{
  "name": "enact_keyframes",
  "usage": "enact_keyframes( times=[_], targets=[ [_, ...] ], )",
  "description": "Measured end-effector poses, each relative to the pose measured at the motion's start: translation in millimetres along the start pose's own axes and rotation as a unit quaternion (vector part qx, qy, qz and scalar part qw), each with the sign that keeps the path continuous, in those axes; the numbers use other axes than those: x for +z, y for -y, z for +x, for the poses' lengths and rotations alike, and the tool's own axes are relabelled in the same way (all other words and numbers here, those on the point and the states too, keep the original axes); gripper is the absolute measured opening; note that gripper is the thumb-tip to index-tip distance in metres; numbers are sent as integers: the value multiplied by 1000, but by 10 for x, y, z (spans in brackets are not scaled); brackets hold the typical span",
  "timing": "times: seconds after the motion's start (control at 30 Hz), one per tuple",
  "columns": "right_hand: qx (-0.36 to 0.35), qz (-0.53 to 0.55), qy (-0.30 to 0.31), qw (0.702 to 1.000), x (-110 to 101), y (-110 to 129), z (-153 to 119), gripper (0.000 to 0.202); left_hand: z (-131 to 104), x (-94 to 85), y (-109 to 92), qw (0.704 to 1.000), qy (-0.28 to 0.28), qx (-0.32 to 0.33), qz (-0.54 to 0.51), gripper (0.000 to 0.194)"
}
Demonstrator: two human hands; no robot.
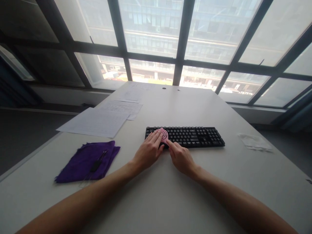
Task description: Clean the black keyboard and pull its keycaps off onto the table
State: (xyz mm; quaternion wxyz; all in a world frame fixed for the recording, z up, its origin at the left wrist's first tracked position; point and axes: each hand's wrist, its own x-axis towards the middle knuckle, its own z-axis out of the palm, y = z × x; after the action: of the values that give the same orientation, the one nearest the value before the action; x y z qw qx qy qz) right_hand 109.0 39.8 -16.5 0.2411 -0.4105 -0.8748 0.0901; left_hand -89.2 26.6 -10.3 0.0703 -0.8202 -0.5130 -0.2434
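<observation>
A round pink mini fan with ring-shaped slots lies over the left part of a black keyboard. My left hand rests with its fingers stretched out flat, fingertips on the left side of the fan's grille. At the fan's lower end is my right hand, its forefinger against it and the other fingers curled. Part of the fan's lower end is hidden by the hands. On the left of the table, a folded purple cloth carries a small black tool with thin metal tips, perhaps tweezers.
Papers are spread along the left edge of the white table. A crumpled white tissue or cloth lies to the right of the keyboard. Large framed windows stand beyond the table's far end.
</observation>
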Motion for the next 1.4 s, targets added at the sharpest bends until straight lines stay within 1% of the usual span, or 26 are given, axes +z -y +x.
enact_keyframes(
  times=[0.1,0.27,0.37,0.47,0.67,0.8,0.93,1.07,1.23,1.4],
  targets=[
    [-3,1,8,1000,-9,9,-3,45,-3,6,-2,1000,3,0,0,53],
    [16,11,-12,1000,6,19,-26,44,-26,35,-44,1000,-14,-4,-2,55],
    [11,19,-19,1000,8,39,-39,44,-34,20,-81,1000,-26,-5,7,56],
    [-4,19,-11,1000,5,67,-44,44,-34,-15,-109,999,-33,-11,23,54],
    [-21,16,10,1000,4,93,-42,47,-40,-25,-124,999,-22,-14,18,52],
    [-16,14,21,1000,-12,93,-32,48,-50,-1,-110,1000,-19,-6,17,58],
    [-10,22,18,1000,-19,99,-28,47,-50,-1,-108,1000,-13,-4,21,61],
    [-10,32,1,999,-3,98,-37,47,-42,-24,-130,999,-10,-9,30,63],
    [15,16,-26,999,19,67,-41,46,-37,-28,-133,999,-27,-10,30,67],
    [54,-19,-33,998,36,33,-32,45,-49,2,-110,999,-14,-12,39,65]
  ],
)
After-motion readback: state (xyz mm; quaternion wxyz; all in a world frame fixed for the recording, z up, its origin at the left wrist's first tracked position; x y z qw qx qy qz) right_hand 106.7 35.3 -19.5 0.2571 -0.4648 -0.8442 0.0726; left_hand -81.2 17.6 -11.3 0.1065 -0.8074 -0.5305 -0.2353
